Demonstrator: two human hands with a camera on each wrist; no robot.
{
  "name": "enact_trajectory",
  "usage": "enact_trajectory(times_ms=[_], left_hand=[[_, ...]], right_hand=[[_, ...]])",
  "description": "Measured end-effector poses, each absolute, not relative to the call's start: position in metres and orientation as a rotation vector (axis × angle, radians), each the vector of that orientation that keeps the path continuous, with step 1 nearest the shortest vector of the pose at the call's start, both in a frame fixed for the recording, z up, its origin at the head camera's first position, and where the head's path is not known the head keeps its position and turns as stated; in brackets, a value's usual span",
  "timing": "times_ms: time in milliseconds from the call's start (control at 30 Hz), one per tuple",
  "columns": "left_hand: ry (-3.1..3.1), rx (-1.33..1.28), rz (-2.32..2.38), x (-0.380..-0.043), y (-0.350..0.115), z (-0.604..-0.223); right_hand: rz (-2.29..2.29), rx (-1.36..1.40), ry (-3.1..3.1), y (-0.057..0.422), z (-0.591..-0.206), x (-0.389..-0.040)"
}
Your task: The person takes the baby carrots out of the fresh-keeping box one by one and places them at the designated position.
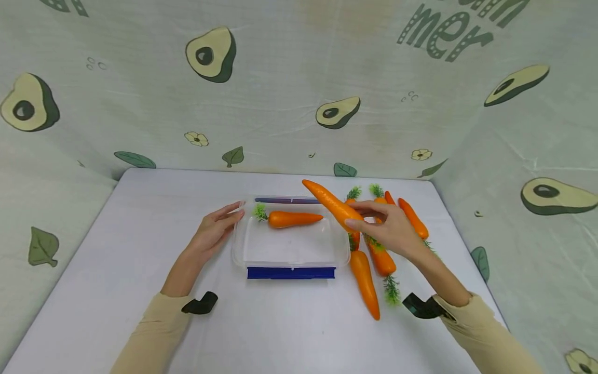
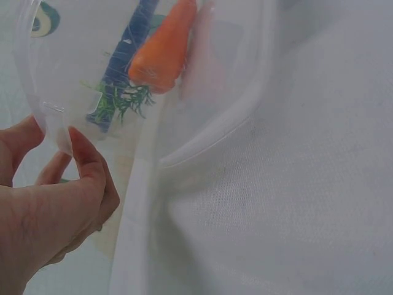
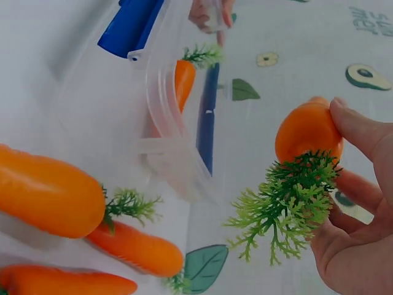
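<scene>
A clear plastic container [image 1: 289,252] with blue side latches stands on the white table. One carrot [image 1: 293,219] with a green top lies inside it, toward the back. My left hand [image 1: 214,231] pinches the container's left rim between thumb and fingers, as the left wrist view shows. Over the container's right side, my right hand [image 1: 385,224] holds another carrot [image 1: 333,203] near its thick end, its tip pointing up and to the left. In the right wrist view, leafy green fronds [image 3: 288,206] hang from the held carrot's end.
Several more carrots lie on the table right of the container, among them a front one [image 1: 365,283] and a far right one [image 1: 413,218]. A cloth wall [image 1: 280,119] printed with avocados rises behind the table.
</scene>
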State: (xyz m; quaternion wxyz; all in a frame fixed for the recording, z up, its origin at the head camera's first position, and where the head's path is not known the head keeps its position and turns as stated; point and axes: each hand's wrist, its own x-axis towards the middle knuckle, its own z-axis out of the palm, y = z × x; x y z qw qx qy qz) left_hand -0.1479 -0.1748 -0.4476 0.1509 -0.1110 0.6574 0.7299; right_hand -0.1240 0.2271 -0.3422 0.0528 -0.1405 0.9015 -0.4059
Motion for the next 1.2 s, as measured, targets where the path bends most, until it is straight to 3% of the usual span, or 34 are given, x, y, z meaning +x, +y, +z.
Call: enact_trajectory(times_ms=[1200], left_hand=[[1.881, -0.328, 2.072, -0.148, -0.175, -0.444]], right_hand=[[-1.440, 0.335, 2.803, 0.320, -0.419, -0.059]])
